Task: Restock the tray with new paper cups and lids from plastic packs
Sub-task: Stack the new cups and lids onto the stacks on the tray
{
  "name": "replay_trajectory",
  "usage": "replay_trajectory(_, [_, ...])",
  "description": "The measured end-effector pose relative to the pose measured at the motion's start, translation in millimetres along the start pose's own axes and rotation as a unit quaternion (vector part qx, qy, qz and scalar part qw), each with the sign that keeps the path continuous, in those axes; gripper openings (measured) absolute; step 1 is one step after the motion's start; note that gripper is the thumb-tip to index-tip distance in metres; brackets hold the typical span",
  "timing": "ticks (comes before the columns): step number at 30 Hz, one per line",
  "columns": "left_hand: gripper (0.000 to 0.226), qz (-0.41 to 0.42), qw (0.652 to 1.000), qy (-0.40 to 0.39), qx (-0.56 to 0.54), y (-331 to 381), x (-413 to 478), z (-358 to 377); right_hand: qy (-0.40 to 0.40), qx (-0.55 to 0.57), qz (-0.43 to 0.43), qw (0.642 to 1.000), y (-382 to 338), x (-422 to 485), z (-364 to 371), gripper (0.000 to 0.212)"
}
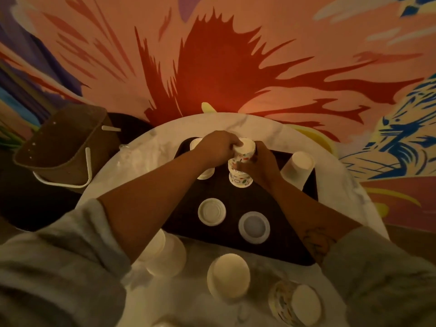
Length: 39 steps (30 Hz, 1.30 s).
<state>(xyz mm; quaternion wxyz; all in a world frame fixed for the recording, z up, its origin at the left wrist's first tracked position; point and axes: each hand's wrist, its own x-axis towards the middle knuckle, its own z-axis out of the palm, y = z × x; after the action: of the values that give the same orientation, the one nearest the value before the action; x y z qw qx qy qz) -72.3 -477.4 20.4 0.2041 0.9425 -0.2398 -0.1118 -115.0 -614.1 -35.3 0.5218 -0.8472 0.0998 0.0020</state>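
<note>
My left hand [217,149] is at the far middle of the tray [271,208], fingers curled round the topmost cup [246,147] of an upturned stack of printed paper cups [241,179]. My right hand [262,168] grasps the same stack lower down, fingers wrapped round its side. The stack stands on the tray. Two white lids lie flat toward the tray's near edge, the left lid [211,211] near the right lid [254,227]. A plain cup stack [297,169] leans at the tray's right edge. Another plain stack [228,277] and a printed stack [295,303] sit by the surface's [141,161] near edge. A brown basket [63,147] stands beyond its left edge.
</note>
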Motion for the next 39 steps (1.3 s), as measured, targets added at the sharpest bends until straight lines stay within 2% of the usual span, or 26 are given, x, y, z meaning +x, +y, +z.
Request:
replay_trajectory(7, [0.036,0.009,0.998,-0.059,0.000,-14,10,18,-0.015,-0.057,0.066,0.996,15,5,14,0.072])
replay_trajectory(11, [0.046,0.016,0.994,-0.109,0.009,-15,3,21,-0.029,-0.126,0.098,0.987,17,3,18,0.070])
replay_trajectory(14, [0.047,0.022,0.995,-0.100,0.005,-10,-4,18,-0.050,-0.216,0.105,0.969,11,0,11,0.071])
replay_trajectory(18, [0.045,0.029,0.998,-0.054,0.002,12,-24,5,-0.085,-0.257,0.078,0.960,2,-18,-6,0.061])
replay_trajectory(20, [0.040,0.037,0.999,-0.025,0.004,31,-42,-1,-0.111,-0.215,0.066,0.968,-3,-41,-21,0.053])
replay_trajectory(22, [0.035,0.039,0.999,0.007,0.006,58,-64,-4,-0.132,-0.104,0.082,0.982,-6,-73,-41,0.045])
replay_trajectory(24, [0.029,0.047,0.998,0.036,0.015,89,-88,-6,-0.142,-0.041,0.098,0.984,-3,-105,-64,0.042])
replay_trajectory(29, [0.034,0.116,0.989,0.086,0.021,153,-143,12,-0.183,-0.105,0.087,0.974,23,-172,-110,0.043])
replay_trajectory(34, [0.049,0.116,0.992,0.038,0.011,180,-194,53,-0.199,-0.129,0.088,0.968,51,-224,-130,0.055])
replay_trajectory(36, [0.057,0.089,0.996,0.018,0.002,179,-209,70,-0.216,-0.093,0.098,0.967,61,-240,-129,0.065])
replay_trajectory(39, [0.071,0.024,0.999,-0.006,-0.046,174,-227,96,-0.211,-0.061,0.069,0.973,74,-259,-122,0.074])
